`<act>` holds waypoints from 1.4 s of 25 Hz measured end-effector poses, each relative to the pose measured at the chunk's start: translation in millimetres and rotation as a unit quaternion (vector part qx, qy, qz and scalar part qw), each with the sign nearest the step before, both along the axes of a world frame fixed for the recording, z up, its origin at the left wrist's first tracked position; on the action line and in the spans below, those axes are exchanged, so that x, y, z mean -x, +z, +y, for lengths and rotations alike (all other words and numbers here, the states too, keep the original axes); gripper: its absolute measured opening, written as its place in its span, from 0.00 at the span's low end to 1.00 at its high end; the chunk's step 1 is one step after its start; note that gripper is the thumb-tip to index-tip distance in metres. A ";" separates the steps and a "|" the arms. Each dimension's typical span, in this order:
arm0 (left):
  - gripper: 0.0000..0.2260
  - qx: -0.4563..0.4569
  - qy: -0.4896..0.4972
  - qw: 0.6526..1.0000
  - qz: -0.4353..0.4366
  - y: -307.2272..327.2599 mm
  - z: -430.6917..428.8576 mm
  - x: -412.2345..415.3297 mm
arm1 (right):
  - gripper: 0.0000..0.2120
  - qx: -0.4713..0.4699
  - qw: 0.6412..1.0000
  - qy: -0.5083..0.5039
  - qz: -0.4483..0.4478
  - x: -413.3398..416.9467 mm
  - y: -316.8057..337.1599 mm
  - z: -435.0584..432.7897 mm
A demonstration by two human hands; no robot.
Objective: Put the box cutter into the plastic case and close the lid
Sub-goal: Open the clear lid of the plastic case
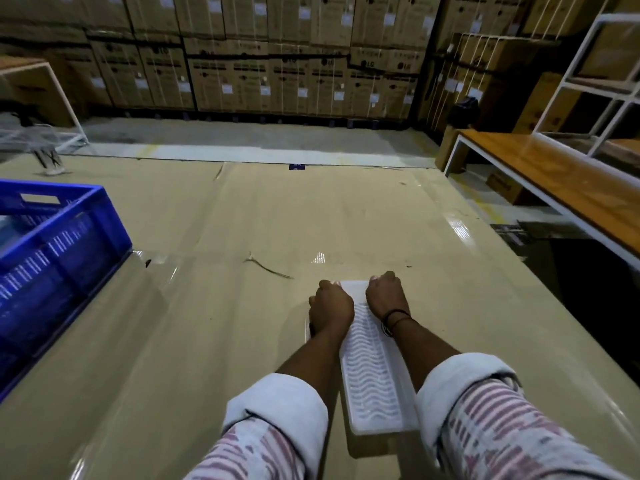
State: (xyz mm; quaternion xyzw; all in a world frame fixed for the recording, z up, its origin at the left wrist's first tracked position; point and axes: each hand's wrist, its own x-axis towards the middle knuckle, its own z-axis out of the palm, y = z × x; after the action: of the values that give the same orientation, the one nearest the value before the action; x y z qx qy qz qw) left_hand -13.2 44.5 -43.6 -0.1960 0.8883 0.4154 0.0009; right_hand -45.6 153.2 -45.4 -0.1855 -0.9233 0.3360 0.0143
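A long white plastic case (372,372) with a wavy ribbed lid lies lengthwise on the tan table top, running from near me toward the far end. My left hand (330,304) curls over its far left edge. My right hand (386,294), with a dark cord on the wrist, curls over its far right corner. Both hands press down on the lid, which lies flat on the case. The box cutter is not visible; the lid and my hands hide the inside.
A blue slotted crate (52,244) stands on the left of the glossy table (214,237). A wooden bench with a white frame (561,188) runs along the right. Stacked cardboard cartons (277,64) fill the back wall.
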 end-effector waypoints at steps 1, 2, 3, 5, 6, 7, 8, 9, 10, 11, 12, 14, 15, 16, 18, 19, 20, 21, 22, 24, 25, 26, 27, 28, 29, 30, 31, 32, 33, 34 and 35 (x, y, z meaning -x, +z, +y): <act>0.17 0.011 -0.001 1.000 0.017 -2.5 0.1 -0.4 | 0.20 -0.007 1.000 -0.001 0.012 0.5 -1.9 0.3; 0.17 0.023 -0.004 0.999 0.032 -4.3 0.5 -1.5 | 0.20 -0.018 1.000 0.001 0.016 -0.1 -3.1 0.6; 0.17 0.036 -0.006 0.998 0.049 -6.7 0.2 -1.6 | 0.20 -0.032 0.999 0.005 0.023 0.9 -5.2 1.7; 0.16 0.052 -0.008 0.996 0.067 -8.3 -0.1 -2.6 | 0.20 -0.039 0.999 0.010 0.031 2.0 -7.6 3.0; 0.16 0.057 -0.008 0.996 0.075 -8.2 0.1 -2.7 | 0.20 -0.039 0.999 0.010 0.031 2.0 -7.7 2.6; 0.16 0.060 -0.007 0.995 0.084 -9.3 -0.1 -2.5 | 0.20 -0.042 0.998 0.010 0.037 2.8 -9.3 3.1; 0.16 0.061 -0.006 0.994 0.093 -9.4 -0.1 -3.1 | 0.20 -0.046 0.998 0.010 0.043 2.1 -8.8 3.2; 0.16 0.063 -0.005 0.993 0.102 -9.8 -0.5 -3.6 | 0.19 -0.050 0.997 0.014 0.060 1.4 -9.6 3.3; 0.15 0.067 -0.005 0.992 0.111 -10.0 -0.4 -4.0 | 0.18 -0.053 0.995 0.019 0.078 0.8 -9.8 3.4; 0.15 0.075 -0.005 0.990 0.121 -10.8 -0.2 -3.8 | 0.16 -0.051 0.994 0.021 0.097 0.8 -10.2 3.7; 0.15 0.080 -0.006 0.989 0.125 -10.5 -0.6 -4.3 | 0.15 -0.047 0.993 0.022 0.110 1.1 -10.0 3.9; 0.15 0.077 -0.004 0.989 0.126 -10.1 0.0 -4.9 | 0.15 -0.043 0.992 0.023 0.114 0.3 -9.5 3.9; 0.15 0.074 0.000 0.989 0.126 -9.8 0.6 -5.3 | 0.16 -0.039 0.993 0.019 0.111 0.2 -9.3 3.9; 0.15 0.071 0.003 0.989 0.126 -8.6 1.0 -6.0 | 0.16 -0.032 0.994 0.015 0.107 -0.4 -8.1 3.6; 0.16 0.068 0.002 0.989 0.130 -7.6 1.4 -6.9 | 0.16 -0.033 0.993 0.010 0.111 -1.5 -7.3 3.7; 0.16 0.068 0.002 0.989 0.133 -7.3 1.6 -7.5 | 0.17 -0.043 0.993 0.011 0.112 -2.2 -7.3 3.7; 0.16 0.066 0.004 0.989 0.133 -7.2 1.7 -8.6 | 0.17 -0.055 0.992 0.013 0.111 -2.9 -7.9 3.4; 0.16 0.063 0.008 0.989 0.134 -7.1 1.4 -9.1 | 0.17 -0.067 0.992 0.013 0.109 -3.6 -8.2 3.0; 0.16 0.058 0.010 0.989 0.136 -7.0 1.6 -9.0 | 0.17 -0.070 0.992 0.013 0.108 -3.9 -8.5 3.5; 0.16 0.044 0.015 0.989 0.140 -7.9 1.6 -8.0 | 0.17 -0.077 0.991 0.015 0.108 -6.9 -6.2 3.4; 0.16 0.028 0.019 0.990 0.140 -9.1 0.7 -7.4 | 0.15 -0.104 0.987 0.020 0.123 -8.7 -5.3 3.0; 0.17 0.003 0.025 0.990 0.136 -9.0 -0.3 -7.7 | 0.13 -0.148 0.977 0.026 0.150 -10.5 -5.0 2.8; 0.17 -0.026 0.030 0.991 0.130 -8.6 -1.1 -8.3 | 0.10 -0.192 0.963 0.036 0.183 -12.2 -5.7 3.0; 0.18 -0.055 0.034 0.991 0.119 -6.6 -1.8 -9.7 | 0.08 -0.227 0.947 0.059 0.219 -14.0 -5.3 2.1; 0.19 -0.085 0.039 0.990 0.107 -4.2 -3.1 -11.5 | 0.06 -0.253 0.929 0.101 0.249 -15.8 -4.8 1.0; 0.19 -0.115 0.049 0.988 0.094 -2.8 -4.6 -14.4 | 0.04 -0.275 0.910 0.153 0.271 -18.7 -4.6 -0.2; 0.19 -0.144 0.069 0.984 0.079 -3.0 -6.8 -18.2 | 0.04 -0.300 0.886 0.200 0.291 -22.1 -3.8 -2.7; 0.18 -0.176 0.096 0.978 0.065 -2.9 -9.4 -23.5 | 0.04 -0.319 0.867 0.238 0.301 -24.5 -3.6 -5.5; 0.16 -0.215 0.121 0.968 0.050 -4.4 -11.0 -30.2 | 0.03 -0.326 0.856 0.264 0.303 -28.6 -2.3 -9.2; 0.15 -0.253 0.138 0.957 0.044 -5.5 -12.8 -38.5 | 0.04 -0.322 0.856 0.275 0.295 -35.8 -0.1 -14.2; 0.13 -0.288 0.147 0.945 0.044 -9.2 -14.3 -45.6 | 0.07 -0.314 0.866 0.271 0.278 -45.1 1.7 -20.2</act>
State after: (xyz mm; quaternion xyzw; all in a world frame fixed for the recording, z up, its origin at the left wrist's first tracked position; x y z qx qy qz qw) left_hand 32.4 30.2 -52.8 -0.2971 0.6914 0.6571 -0.0430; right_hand -0.6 133.0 -43.7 0.1876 -0.9517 0.0563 0.2363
